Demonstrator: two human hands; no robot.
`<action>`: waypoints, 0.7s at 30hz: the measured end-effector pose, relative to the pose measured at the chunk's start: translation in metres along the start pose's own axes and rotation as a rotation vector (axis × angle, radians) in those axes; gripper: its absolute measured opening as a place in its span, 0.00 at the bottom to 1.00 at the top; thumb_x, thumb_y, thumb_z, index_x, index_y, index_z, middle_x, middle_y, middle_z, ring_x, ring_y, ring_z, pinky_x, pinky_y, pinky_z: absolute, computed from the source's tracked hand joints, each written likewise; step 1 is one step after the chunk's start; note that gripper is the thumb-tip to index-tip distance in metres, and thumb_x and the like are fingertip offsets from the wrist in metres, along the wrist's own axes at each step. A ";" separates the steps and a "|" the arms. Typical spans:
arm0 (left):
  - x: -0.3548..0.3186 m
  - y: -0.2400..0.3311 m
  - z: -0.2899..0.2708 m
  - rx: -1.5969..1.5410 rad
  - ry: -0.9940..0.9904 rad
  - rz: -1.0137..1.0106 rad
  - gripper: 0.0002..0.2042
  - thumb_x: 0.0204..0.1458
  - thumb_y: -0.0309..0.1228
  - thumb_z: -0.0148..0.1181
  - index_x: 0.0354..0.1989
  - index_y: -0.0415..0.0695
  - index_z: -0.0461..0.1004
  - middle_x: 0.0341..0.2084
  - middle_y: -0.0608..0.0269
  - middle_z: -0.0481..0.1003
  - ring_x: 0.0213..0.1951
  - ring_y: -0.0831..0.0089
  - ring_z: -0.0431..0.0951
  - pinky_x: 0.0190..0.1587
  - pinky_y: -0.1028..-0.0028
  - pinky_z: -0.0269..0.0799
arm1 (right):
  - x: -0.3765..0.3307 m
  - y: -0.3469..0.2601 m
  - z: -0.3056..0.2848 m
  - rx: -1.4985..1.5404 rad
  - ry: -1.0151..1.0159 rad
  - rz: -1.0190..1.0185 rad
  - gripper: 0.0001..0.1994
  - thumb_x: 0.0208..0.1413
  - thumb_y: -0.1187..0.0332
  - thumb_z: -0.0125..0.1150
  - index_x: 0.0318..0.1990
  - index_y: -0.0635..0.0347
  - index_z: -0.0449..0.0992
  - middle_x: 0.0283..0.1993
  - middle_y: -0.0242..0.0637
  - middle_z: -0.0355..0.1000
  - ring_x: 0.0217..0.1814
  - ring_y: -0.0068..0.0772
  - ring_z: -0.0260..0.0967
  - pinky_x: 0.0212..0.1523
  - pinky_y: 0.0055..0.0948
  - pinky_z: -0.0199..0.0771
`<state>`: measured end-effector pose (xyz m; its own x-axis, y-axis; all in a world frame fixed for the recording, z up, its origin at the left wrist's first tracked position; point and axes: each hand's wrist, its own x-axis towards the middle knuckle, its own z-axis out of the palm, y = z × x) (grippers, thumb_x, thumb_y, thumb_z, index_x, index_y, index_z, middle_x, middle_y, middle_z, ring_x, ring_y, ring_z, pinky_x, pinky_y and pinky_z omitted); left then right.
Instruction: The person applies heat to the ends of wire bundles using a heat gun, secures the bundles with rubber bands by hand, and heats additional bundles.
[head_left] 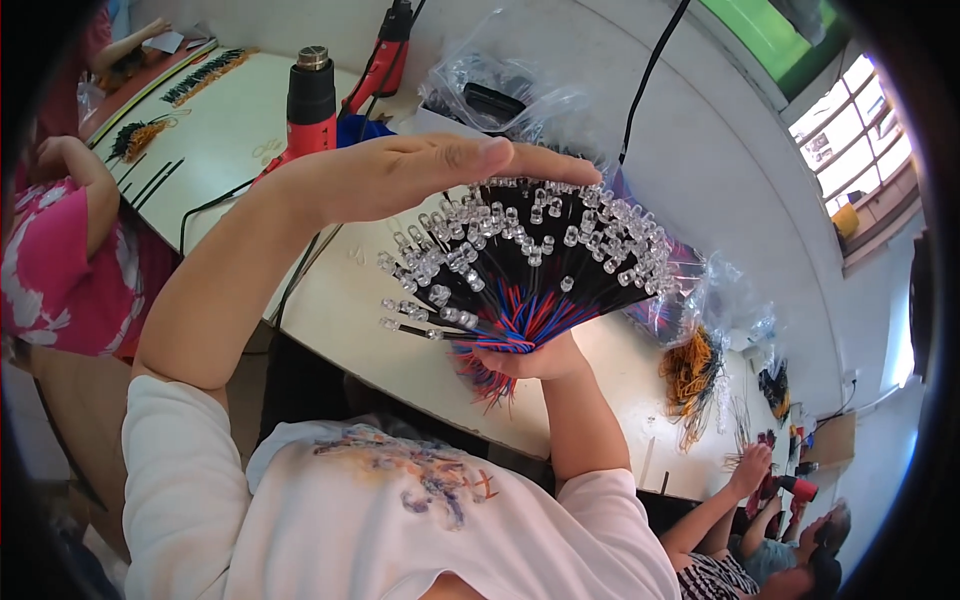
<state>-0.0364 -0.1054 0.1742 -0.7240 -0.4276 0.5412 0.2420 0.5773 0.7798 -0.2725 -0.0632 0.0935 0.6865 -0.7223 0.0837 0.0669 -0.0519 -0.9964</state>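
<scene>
A large bundle of wired LEDs (530, 305) fans out in front of me. Its clear bulbs (635, 245) point up and away, on black-sleeved stems, and the red and blue wires gather below. My right hand (545, 362) is wrapped around the gathered wires, its fingers partly hidden behind them. Across the top of the fan lies my left hand (430, 170), fingers stretched out and flat, with the palm side against or just over the farthest bulbs. Whether it presses on them I cannot tell. Loose wire ends hang below my right hand.
A red and black heat gun (308, 115) stands beyond my left forearm, another (390, 60) behind it. Clear plastic bags (490, 85) lie by the wall. Orange and black wire bundles (690, 375) rest on the white table (385, 355). People work at both sides.
</scene>
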 end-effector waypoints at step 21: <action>0.000 0.027 0.009 0.216 -0.115 0.107 0.30 0.65 0.51 0.27 0.62 0.42 0.65 0.63 0.54 0.61 0.68 0.58 0.52 0.69 0.60 0.40 | -0.003 0.070 -0.043 0.260 -0.225 0.295 0.29 0.61 0.55 0.35 0.61 0.70 0.58 0.63 0.49 0.58 0.63 0.45 0.56 0.65 0.39 0.55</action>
<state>-0.0358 -0.0840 0.1924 -0.7734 -0.2812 0.5682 0.1868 0.7553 0.6282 -0.3015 -0.0944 0.0232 0.8419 -0.5107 -0.1743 0.0045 0.3296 -0.9441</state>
